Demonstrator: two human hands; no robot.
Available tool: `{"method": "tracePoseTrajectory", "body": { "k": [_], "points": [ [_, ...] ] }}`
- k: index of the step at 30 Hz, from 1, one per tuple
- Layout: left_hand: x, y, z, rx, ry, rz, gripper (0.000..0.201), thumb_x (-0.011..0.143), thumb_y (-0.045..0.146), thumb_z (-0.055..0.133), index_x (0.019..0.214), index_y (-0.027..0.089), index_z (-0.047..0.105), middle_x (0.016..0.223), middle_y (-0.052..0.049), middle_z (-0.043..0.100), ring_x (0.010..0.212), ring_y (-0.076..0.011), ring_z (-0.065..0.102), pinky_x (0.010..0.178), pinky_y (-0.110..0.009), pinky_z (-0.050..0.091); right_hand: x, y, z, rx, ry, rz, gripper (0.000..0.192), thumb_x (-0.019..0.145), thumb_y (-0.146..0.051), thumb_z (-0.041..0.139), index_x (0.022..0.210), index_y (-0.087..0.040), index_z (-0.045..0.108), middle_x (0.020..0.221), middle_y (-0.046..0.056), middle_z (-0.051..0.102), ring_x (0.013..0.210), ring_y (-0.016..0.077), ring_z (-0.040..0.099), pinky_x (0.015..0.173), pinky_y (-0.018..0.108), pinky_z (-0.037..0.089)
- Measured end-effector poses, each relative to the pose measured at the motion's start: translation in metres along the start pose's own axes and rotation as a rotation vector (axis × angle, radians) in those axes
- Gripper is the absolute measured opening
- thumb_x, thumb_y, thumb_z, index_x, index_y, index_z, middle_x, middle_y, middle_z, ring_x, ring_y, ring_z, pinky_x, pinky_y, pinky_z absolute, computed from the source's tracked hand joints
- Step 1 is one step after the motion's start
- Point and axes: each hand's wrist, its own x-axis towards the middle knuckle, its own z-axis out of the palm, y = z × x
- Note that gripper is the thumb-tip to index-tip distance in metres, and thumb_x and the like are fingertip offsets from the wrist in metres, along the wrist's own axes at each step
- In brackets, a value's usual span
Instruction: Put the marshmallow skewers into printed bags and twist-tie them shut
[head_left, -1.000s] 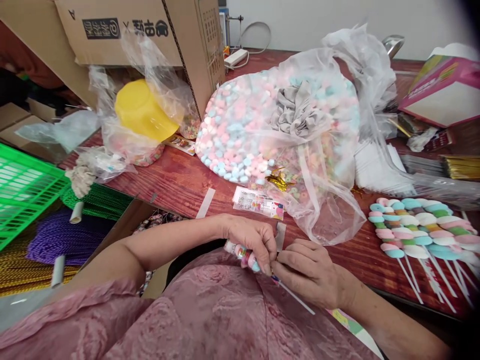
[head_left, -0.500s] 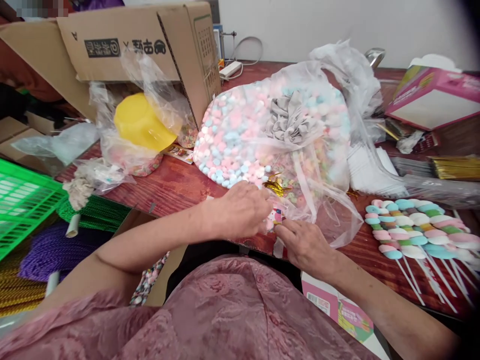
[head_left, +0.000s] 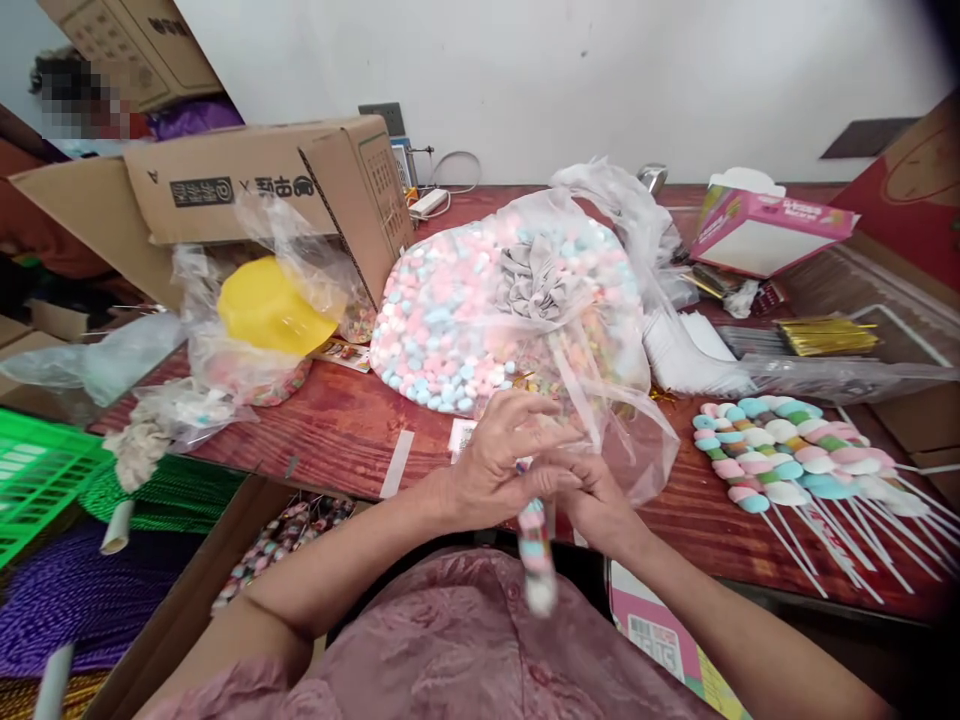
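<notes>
Both my hands meet at the near edge of the red-brown table (head_left: 352, 430). My left hand (head_left: 495, 460) and my right hand (head_left: 596, 495) pinch the top end of a marshmallow skewer (head_left: 534, 545), which hangs down toward my lap, blurred. Pink, blue and white pieces make up the skewer. Just beyond my fingers lies a big clear bag of pastel marshmallows (head_left: 480, 300), its loose mouth draped toward my right hand. A small printed label (head_left: 461, 437) lies flat by my left hand.
Several finished marshmallow skewers (head_left: 787, 460) lie in a row at right. A yellow tub in plastic (head_left: 270, 305) and a cardboard box (head_left: 247, 190) stand at left. A pink box (head_left: 765, 225) and gold ties (head_left: 825, 335) sit far right. A green crate (head_left: 37, 470) is below left.
My hands went from my lap out to the label on the table, then came back up together holding the skewer with its candy end hanging down. The camera tilted up.
</notes>
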Motion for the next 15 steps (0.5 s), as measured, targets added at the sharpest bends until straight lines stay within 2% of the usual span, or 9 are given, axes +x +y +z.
{"method": "tracePoseTrajectory", "body": {
  "k": [1, 3, 5, 7, 8, 10, 12, 15],
  "points": [
    [-0.002, 0.002, 0.001, 0.011, 0.062, -0.039, 0.043, 0.088, 0.042, 0.064, 0.127, 0.023, 0.062, 0.133, -0.012, 0.056, 0.129, -0.0262, 0.047, 0.112, -0.047, 0.034, 0.001, 0.001, -0.002, -0.06, 0.058, -0.055, 0.024, 0.09, -0.026, 0.053, 0.069, -0.018, 0.061, 0.06, -0.003, 0.055, 0.056, 0.0113, 0.049, 0.055, 0.024, 0.04],
    [-0.009, 0.002, 0.005, -0.078, 0.173, -0.215, 0.054, 0.09, 0.044, 0.062, 0.139, 0.024, 0.051, 0.142, -0.013, 0.048, 0.132, -0.0264, 0.044, 0.111, -0.047, 0.036, 0.003, 0.0, -0.008, -0.18, 0.185, -0.201, 0.015, 0.089, -0.019, 0.055, 0.078, -0.019, 0.065, 0.065, -0.002, 0.059, 0.06, 0.0112, 0.052, 0.06, 0.024, 0.041],
    [-0.016, 0.0, 0.01, -0.277, 0.093, -0.387, 0.055, 0.092, 0.044, 0.058, 0.142, 0.023, 0.047, 0.138, -0.013, 0.052, 0.124, -0.0241, 0.052, 0.103, -0.041, 0.045, 0.004, -0.004, -0.012, -0.274, 0.289, -0.364, 0.012, 0.088, -0.013, 0.056, 0.087, -0.02, 0.066, 0.071, -0.002, 0.063, 0.064, 0.0112, 0.056, 0.063, 0.024, 0.043],
    [-0.021, -0.002, 0.014, -0.405, -0.069, -0.448, 0.048, 0.093, 0.044, 0.056, 0.135, 0.02, 0.054, 0.122, -0.011, 0.062, 0.111, -0.0213, 0.06, 0.093, -0.036, 0.05, 0.004, -0.006, -0.012, -0.289, 0.328, -0.44, 0.014, 0.087, -0.011, 0.056, 0.087, -0.02, 0.066, 0.072, -0.002, 0.064, 0.065, 0.011, 0.057, 0.063, 0.024, 0.043],
    [-0.022, -0.003, 0.015, -0.402, -0.122, -0.428, 0.043, 0.094, 0.043, 0.055, 0.129, 0.018, 0.058, 0.113, -0.009, 0.065, 0.105, -0.0203, 0.061, 0.09, -0.034, 0.051, 0.003, -0.006, -0.01, -0.262, 0.333, -0.426, 0.014, 0.087, -0.011, 0.056, 0.084, -0.02, 0.066, 0.07, -0.002, 0.063, 0.063, 0.0106, 0.056, 0.062, 0.023, 0.043],
    [-0.022, -0.003, 0.015, -0.268, -0.135, -0.32, 0.032, 0.095, 0.038, 0.053, 0.114, 0.015, 0.065, 0.097, -0.007, 0.068, 0.094, -0.0182, 0.062, 0.085, -0.031, 0.051, 0.0, -0.003, -0.004, -0.156, 0.331, -0.312, 0.014, 0.087, -0.015, 0.058, 0.076, -0.02, 0.065, 0.066, -0.002, 0.06, 0.06, 0.0103, 0.053, 0.059, 0.023, 0.041],
    [-0.022, -0.006, 0.012, -0.027, -0.122, -0.167, 0.024, 0.096, 0.031, 0.051, 0.1, 0.013, 0.067, 0.088, -0.007, 0.067, 0.085, -0.0166, 0.061, 0.079, -0.029, 0.051, -0.002, 0.005, 0.002, 0.016, 0.319, -0.134, 0.013, 0.085, -0.021, 0.062, 0.072, -0.019, 0.065, 0.064, -0.002, 0.059, 0.06, 0.0106, 0.051, 0.058, 0.023, 0.041],
    [-0.025, -0.01, 0.006, 0.394, -0.176, 0.06, 0.022, 0.094, 0.015, 0.043, 0.095, 0.011, 0.065, 0.085, -0.01, 0.067, 0.08, -0.018, 0.06, 0.074, -0.03, 0.05, -0.003, 0.016, 0.008, 0.381, 0.253, 0.174, 0.015, 0.074, -0.029, 0.071, 0.067, -0.017, 0.063, 0.058, -0.003, 0.054, 0.052, 0.0084, 0.043, 0.049, 0.022, 0.033]
  ]
}}
